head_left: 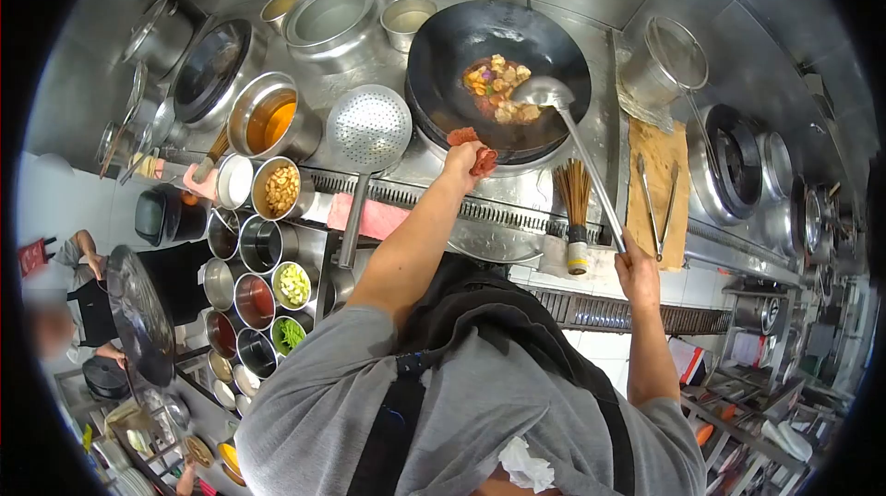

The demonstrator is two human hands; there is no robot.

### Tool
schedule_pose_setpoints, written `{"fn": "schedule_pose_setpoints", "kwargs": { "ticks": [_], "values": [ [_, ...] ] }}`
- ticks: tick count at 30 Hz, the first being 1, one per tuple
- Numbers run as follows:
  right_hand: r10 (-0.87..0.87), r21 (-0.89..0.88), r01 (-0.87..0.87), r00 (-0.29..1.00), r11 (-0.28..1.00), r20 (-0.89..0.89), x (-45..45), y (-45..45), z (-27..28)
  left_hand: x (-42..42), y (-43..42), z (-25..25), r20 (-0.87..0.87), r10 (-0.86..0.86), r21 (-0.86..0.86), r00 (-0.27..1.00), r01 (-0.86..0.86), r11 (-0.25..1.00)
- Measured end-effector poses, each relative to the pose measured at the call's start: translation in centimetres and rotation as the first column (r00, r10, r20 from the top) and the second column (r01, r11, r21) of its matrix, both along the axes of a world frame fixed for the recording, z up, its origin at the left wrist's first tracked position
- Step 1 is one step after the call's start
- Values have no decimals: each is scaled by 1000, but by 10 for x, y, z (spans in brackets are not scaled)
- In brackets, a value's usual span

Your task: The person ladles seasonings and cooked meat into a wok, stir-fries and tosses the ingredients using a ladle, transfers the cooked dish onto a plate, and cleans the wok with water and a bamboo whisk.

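Grips a red cloth (484,164) in the left hand (463,160) at the near rim of a wok (441,58) on the stove (603,67); clasps a ladle (588,160) by its handle in the right hand (638,274), with its bowl beside cut food (495,81) inside; includes a perforated skimmer (369,127) at left, a bamboo brush (576,210) at right

Left hand (459,164): fingers mostly hidden by red cloth (484,162). Wok (441,71): near rim partly covered by same. Ladle (586,161): handle end concealed in right hand (637,270). Food (498,85): some pieces too small to identify. Co-worker (94,316), left: face blurred. Grey shirt (498,376): cut off by bottom edge.
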State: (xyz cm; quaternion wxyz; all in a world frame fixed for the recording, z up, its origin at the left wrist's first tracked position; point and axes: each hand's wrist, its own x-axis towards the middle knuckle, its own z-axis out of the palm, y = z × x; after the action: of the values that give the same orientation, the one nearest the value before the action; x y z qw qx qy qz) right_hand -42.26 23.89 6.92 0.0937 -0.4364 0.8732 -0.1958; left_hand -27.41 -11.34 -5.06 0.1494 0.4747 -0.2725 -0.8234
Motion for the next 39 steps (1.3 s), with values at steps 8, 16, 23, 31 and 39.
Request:
{"fn": "schedule_pose_setpoints", "kwargs": {
  "ticks": [8, 16, 23, 31, 39],
  "values": [
    [-43, 213, 12, 989, 977, 138, 24, 49, 114, 75, 75, 83, -248, 200, 9, 948, -204, 979],
    [99, 97, -114, 984, 989, 148, -5, -49, 12, 39, 28, 36, -105, 108, -100, 989, -119, 988],
    [-2, -157, 44, 967, 987, 255, 47, -26, 2, 106, 98, 16, -178, 77, -56, 981, -89, 994],
    [-180, -117, 253, 885, 960, 430, 62, 19, -39, 44, 21, 44, -81, 11, -45, 997, -15, 999],
    [-232, -281, 358, 888, 890, 397, 82, 13, -36, 130, 116, 56, -163, -136, -73, 977, 125, 989]
  ]
}}
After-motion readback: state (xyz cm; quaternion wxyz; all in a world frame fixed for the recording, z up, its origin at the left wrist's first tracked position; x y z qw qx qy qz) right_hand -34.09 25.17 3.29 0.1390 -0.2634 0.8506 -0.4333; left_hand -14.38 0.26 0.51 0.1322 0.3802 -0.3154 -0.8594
